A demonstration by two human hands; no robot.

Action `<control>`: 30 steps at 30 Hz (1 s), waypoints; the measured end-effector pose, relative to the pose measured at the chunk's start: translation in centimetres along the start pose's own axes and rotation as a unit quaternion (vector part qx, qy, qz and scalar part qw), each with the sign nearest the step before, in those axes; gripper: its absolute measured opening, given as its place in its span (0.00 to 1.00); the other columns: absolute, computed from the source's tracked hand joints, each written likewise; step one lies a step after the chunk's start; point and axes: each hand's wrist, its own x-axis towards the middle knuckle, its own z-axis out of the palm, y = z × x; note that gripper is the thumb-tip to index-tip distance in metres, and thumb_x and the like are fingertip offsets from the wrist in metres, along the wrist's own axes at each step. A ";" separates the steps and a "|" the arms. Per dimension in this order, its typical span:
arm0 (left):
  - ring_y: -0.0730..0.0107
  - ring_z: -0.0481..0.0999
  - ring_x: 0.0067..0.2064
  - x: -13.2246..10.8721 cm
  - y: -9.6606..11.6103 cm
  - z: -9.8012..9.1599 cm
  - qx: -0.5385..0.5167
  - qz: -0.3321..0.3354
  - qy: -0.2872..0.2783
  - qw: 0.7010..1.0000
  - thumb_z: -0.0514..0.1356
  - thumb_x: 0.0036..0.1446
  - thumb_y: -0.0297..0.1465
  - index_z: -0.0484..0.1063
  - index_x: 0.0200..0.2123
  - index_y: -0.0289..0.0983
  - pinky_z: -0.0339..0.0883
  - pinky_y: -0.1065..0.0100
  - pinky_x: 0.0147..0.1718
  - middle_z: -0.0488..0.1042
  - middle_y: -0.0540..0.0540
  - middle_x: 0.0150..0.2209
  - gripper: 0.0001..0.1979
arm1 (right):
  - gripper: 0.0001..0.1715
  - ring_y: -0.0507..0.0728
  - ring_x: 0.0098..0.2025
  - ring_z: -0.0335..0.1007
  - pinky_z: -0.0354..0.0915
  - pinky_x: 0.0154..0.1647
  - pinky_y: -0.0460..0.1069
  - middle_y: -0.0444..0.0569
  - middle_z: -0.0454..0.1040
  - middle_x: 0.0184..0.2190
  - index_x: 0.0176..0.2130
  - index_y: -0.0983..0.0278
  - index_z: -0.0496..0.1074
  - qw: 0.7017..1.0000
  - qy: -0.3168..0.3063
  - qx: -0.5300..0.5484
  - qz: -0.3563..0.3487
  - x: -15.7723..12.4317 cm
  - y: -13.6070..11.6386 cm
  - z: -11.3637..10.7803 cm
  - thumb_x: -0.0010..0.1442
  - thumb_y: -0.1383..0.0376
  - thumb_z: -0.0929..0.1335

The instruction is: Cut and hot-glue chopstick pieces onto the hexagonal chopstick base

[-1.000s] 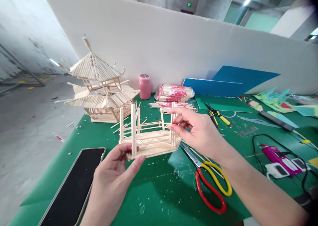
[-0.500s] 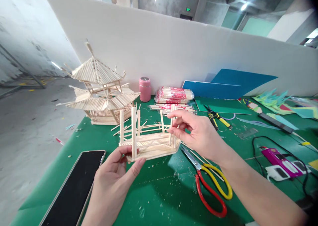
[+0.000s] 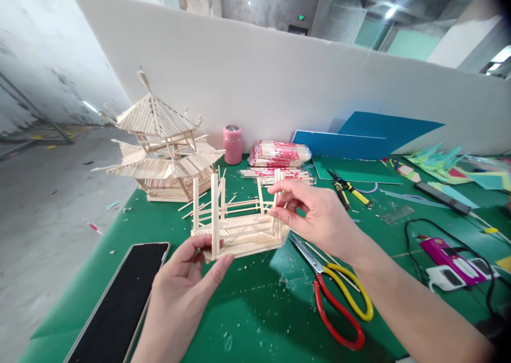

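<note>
Bare green table surface (image 3: pixel 255 320) lies open along the near edge, between the phone (image 3: pixel 115 304) at the near left corner and the scissors (image 3: pixel 339 299). The stick frame (image 3: pixel 239 230), gripped by left hand (image 3: pixel 179 294) and right hand (image 3: pixel 319 214), fills the middle. Behind it, a stick pagoda (image 3: pixel 159 150), pink jar (image 3: pixel 233 143) and chopstick bundles (image 3: pixel 279 153) crowd the far edge against the white board (image 3: pixel 279 81). Pliers (image 3: pixel 351 190) and a glue gun (image 3: pixel 451 256) clutter the right side.

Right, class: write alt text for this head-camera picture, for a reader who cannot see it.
A left hand grips the base corner of a small unfinished stick frame over a green table, while the right hand pinches one upright post. A finished stick pagoda, red-and-yellow scissors and a dark phone sit around it.
</note>
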 end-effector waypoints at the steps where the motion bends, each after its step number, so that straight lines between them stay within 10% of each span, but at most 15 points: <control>1: 0.62 0.74 0.36 0.0 0.0 0.0 0.002 0.000 0.000 1.000 0.68 0.39 0.36 0.70 0.34 0.37 0.69 0.66 0.35 0.77 0.48 0.32 0.17 | 0.13 0.48 0.29 0.69 0.66 0.31 0.44 0.43 0.73 0.30 0.43 0.62 0.66 1.000 -0.001 0.001 0.000 0.0 0.0 0.0 0.56 0.66 0.66; 30: 0.68 0.71 0.35 -0.1 -0.8 -0.1 0.005 0.023 -0.017 1.000 0.66 0.43 0.35 0.68 0.36 0.36 0.65 0.67 0.36 0.73 0.48 0.33 0.17 | 0.15 0.47 0.29 0.68 0.64 0.31 0.42 0.41 0.73 0.30 0.44 0.63 0.64 0.999 -0.007 -0.032 -0.021 0.0 0.2 -0.1 0.56 0.68 0.67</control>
